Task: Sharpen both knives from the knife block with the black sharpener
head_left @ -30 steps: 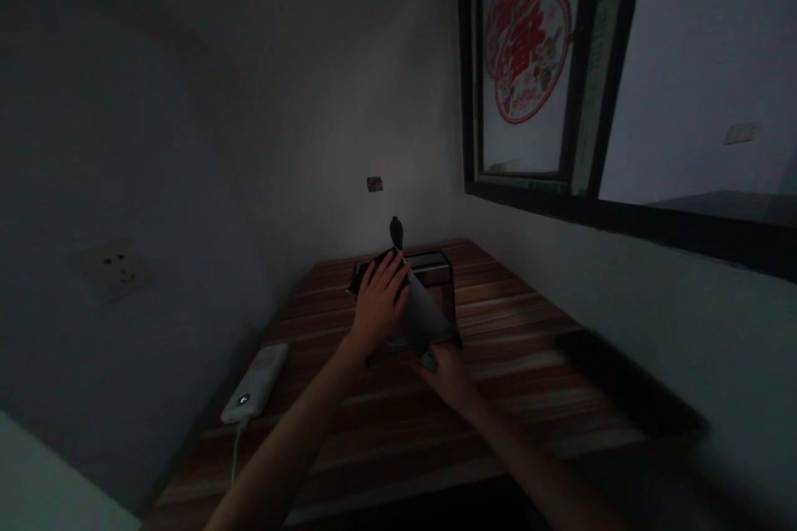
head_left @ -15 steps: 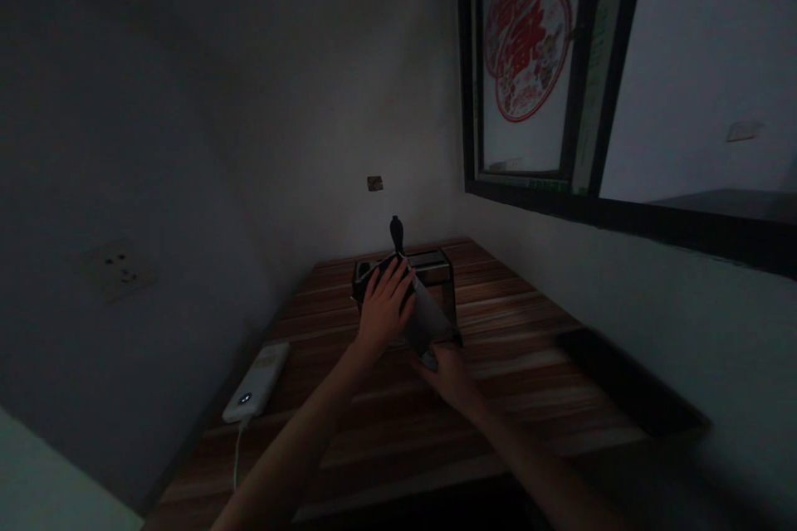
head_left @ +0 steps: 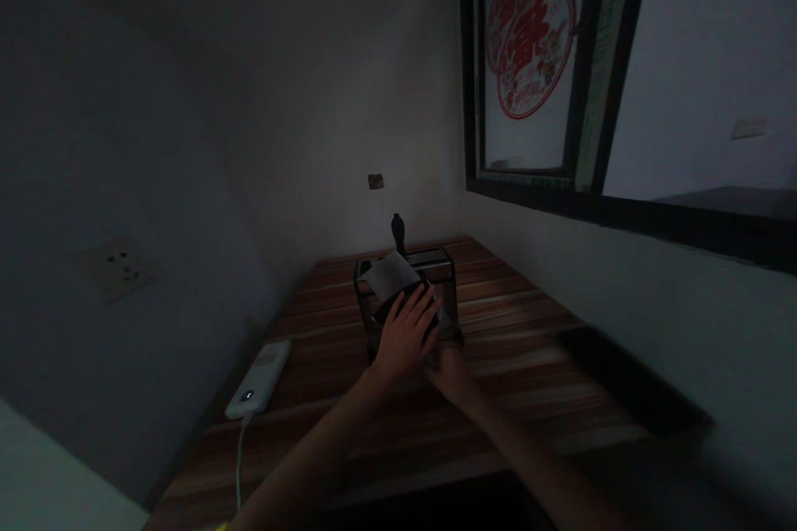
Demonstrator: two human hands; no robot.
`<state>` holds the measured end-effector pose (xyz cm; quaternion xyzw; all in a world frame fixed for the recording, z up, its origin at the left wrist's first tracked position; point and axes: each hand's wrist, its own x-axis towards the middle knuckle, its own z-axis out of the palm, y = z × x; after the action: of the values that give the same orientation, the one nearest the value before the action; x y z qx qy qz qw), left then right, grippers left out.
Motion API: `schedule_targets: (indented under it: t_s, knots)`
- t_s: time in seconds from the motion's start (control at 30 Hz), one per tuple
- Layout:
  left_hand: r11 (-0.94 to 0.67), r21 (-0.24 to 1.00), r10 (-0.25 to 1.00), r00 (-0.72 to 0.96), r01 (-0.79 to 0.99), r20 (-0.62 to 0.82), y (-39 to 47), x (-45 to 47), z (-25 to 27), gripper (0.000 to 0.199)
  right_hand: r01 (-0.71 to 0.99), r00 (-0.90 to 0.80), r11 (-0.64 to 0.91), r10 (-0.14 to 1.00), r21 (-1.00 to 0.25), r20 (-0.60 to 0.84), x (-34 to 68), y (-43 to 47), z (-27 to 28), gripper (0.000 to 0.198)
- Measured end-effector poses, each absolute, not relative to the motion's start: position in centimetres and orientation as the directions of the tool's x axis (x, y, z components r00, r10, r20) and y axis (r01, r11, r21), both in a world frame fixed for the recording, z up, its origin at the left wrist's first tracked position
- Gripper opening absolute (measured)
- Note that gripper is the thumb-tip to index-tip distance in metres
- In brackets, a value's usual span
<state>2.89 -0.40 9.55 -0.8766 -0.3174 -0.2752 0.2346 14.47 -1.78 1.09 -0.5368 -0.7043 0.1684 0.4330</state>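
Two bare hands are seen at the small dark open-topped metal box (head_left: 436, 270), which sits toward the back of the brown striped wooden table (head_left: 529, 348); the left hand (head_left: 408, 336) is laid over the box's front with fingers spread, its grip resting on a dark object that's too dim to make out; a pale sheet of paper (head_left: 389, 274) is poking up tilted just above those fingers; the right hand (head_left: 452, 373) is tucked low beside the left, touching the box's base, and whether its grip is closed can't be told; a white power bank (head_left: 258, 380) with a cable is lying well apart on the left; a red paper-cut decoration (head_left: 529, 25) is stuck on the window.
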Motion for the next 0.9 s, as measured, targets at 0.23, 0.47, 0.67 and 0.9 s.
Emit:
schedule_targets:
  t_s: [0.23, 0.47, 0.67, 0.9]
  knots:
    - [-0.749, -0.292, 0.36, 0.734, 0.595, 0.575, -0.9, 3.1, 7.9, 0.045, 0.611, -0.036, 0.371, 0.896, -0.699, 0.443, 14.3, -1.9, 0.7, 0.02]
    - [-0.793, -0.29, 0.324, 0.774, 0.536, 0.544, -1.5, 3.3, 7.2, 0.042, 0.585, 0.012, 0.419, 0.852, -0.695, 0.524, 14.4, -1.5, -0.5, 0.037]
    - [-0.789, -0.296, 0.329, 0.778, 0.538, 0.535, -1.5, 3.2, 7.3, 0.043, 0.602, 0.04, 0.406, 0.845, -0.688, 0.534, 14.3, -1.2, -0.7, 0.039]
    - [-0.763, -0.294, 0.351, 0.751, 0.575, 0.559, -1.1, 3.1, 7.8, 0.047, 0.629, -0.01, 0.386, 0.872, -0.675, 0.49, 14.2, -1.6, 0.1, 0.026]
